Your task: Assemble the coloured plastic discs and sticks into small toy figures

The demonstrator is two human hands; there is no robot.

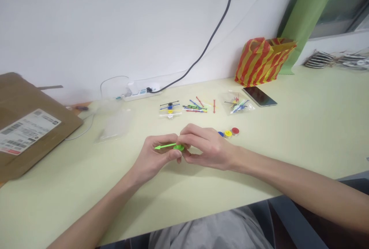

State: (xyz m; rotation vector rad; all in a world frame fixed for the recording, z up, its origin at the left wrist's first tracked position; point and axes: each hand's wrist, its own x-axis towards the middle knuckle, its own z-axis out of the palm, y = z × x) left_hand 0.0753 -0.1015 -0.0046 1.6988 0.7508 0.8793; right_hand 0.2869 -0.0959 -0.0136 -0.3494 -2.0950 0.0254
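Between my two hands is a bright green arrow spinner (165, 146), a thin arrow with a round green base (179, 147). My left hand (155, 156) grips the base with its thumb in front, and the arrow's tip points left. The fingers of my right hand (206, 147) pinch the spinner from the right and hide that end of the arrow. Just behind my right hand lie a blue disc (220, 134), a yellow disc (228, 134) and a red disc (235, 131).
Farther back lie assembled spinners (170, 107), loose coloured arrows (196, 107) and a clear bag of arrows (238, 103). A phone (260, 96) and a striped bag (262, 62) stand right. At left are a plastic bag (115, 124), a power strip (141, 90) and a cardboard box (34, 126).
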